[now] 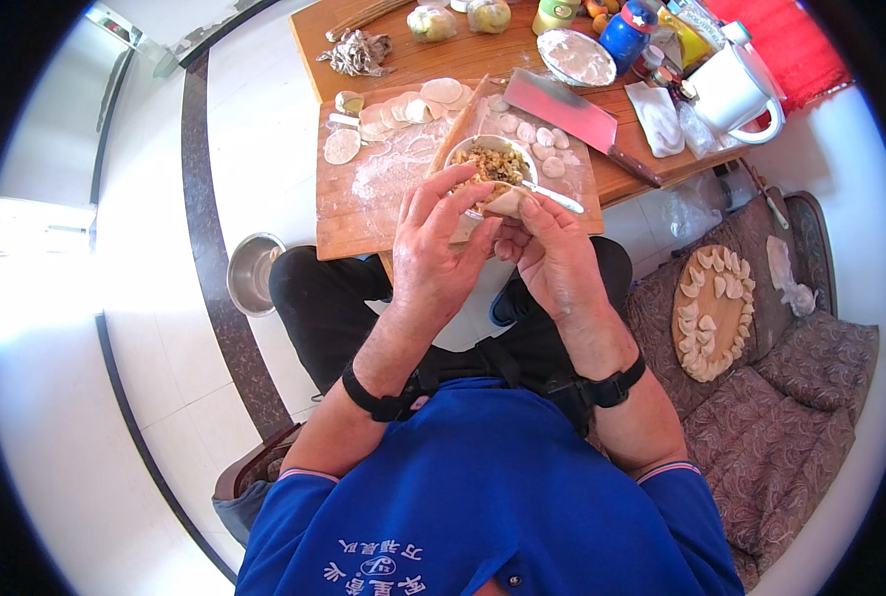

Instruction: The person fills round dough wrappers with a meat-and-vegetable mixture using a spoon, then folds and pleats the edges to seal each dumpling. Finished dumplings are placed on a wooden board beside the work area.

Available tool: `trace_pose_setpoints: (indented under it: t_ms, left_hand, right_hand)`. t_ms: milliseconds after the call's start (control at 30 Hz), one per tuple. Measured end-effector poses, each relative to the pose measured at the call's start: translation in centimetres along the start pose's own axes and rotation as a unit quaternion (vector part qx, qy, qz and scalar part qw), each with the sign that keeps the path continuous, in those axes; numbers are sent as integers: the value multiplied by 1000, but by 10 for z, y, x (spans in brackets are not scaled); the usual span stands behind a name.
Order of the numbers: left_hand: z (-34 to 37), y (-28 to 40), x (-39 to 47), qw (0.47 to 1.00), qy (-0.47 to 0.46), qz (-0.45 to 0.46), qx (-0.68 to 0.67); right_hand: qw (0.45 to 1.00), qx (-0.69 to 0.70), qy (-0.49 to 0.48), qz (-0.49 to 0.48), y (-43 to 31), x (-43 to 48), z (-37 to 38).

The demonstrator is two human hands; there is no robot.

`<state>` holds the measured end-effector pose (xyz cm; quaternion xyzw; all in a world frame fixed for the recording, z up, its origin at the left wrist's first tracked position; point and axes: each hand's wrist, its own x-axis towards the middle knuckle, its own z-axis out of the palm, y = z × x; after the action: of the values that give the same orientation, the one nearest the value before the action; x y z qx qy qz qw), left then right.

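Above the near part of the floured wooden board [339, 216], my right hand [562, 261] pinches a partly folded dumpling [504, 203] with filling showing at its opening. My left hand [435, 246] is beside it, fingers spread and curved, fingertips close to the dumpling; whether they touch it is unclear. Behind both hands stands a white bowl of chopped filling [491, 160], with a white-handled spoon [558, 197] leaning out to the right. Round dough wrappers [387, 115] lie overlapped at the board's back left. Small dough pieces [545, 138] lie right of a wooden rolling pin [461, 127].
A cleaver [562, 112] lies across the board's right edge, its handle over the table. Behind are a bowl of flour [577, 57], a blue jar [629, 33] and a white pitcher [733, 89]. A round board of dumplings [713, 313] rests on the sofa; a metal basin [253, 274] stands left.
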<state>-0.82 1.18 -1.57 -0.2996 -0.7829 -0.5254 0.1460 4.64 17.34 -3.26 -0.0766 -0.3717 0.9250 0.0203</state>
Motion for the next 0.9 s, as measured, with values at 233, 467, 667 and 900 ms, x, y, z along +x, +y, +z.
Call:
trace_pose_setpoints:
  t_ms: [233, 467, 667, 900]
  left_hand:
    - [-1, -5, -3, 1000, -9, 6, -15]
    - [-3, -14, 8, 967, -88, -128, -203]
    - [-7, -10, 4, 918, -187, -209, -280]
    - [0, -16, -1, 930, -179, -190, -259]
  right_hand:
    - [1000, -12, -5, 4, 2, 2, 4]
    - [998, 15, -24, 50, 3, -1, 7]
    - [994, 5, -41, 102, 6, -6, 10]
    - [993, -20, -21, 117, 7, -8, 10]
